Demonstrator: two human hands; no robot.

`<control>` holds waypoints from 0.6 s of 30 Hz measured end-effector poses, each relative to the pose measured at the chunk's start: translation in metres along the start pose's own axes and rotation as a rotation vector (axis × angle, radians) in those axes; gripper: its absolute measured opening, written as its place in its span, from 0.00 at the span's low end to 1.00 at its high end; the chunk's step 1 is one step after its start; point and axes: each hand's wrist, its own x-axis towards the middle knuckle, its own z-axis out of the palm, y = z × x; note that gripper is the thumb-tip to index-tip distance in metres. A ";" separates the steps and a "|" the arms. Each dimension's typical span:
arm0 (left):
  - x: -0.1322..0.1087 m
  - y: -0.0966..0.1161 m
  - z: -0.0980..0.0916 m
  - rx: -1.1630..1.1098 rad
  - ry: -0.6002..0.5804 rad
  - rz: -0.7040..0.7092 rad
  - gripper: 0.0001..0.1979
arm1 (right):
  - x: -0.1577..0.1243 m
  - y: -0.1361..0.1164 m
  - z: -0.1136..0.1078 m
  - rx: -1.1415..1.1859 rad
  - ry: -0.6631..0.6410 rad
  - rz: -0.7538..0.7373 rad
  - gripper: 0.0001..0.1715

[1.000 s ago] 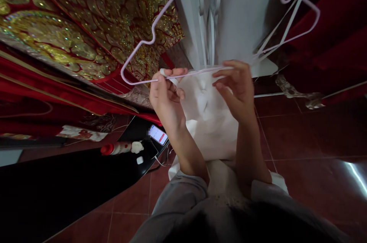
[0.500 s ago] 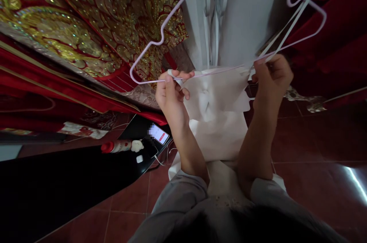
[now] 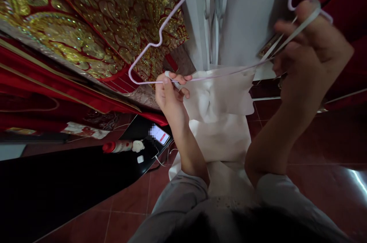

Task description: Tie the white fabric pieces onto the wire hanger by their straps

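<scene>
A pale lilac clothes hanger [image 3: 183,3] is held up in front of me, its top running out of view. My left hand [image 3: 172,88] pinches the hanger's lower bar near its left corner, with a white strap looped over a finger. A cream-white garment [image 3: 220,136] hangs below, lying over my front. From its right side a white strap [image 3: 301,31] stretches up to the hanger's right end. There my right hand [image 3: 312,48], partly blurred, has its fingers bent at the strap and covers the hanger's right corner.
Red clothing with gold sequins [image 3: 65,40] hangs at the left, and dark red fabric [image 3: 344,25] at the right. A black table [image 3: 71,182] bears a phone [image 3: 159,135], a red-capped bottle [image 3: 119,146] and cables. White door handles [image 3: 212,17] are ahead.
My right hand has moved up and to the right, from the lower bar to the hanger's right end, where its fingers are now at the strap. My left hand has stayed in place.
</scene>
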 end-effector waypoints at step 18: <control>-0.008 0.000 0.002 0.042 -0.042 -0.105 0.17 | -0.045 0.013 0.008 -0.248 -0.180 0.029 0.15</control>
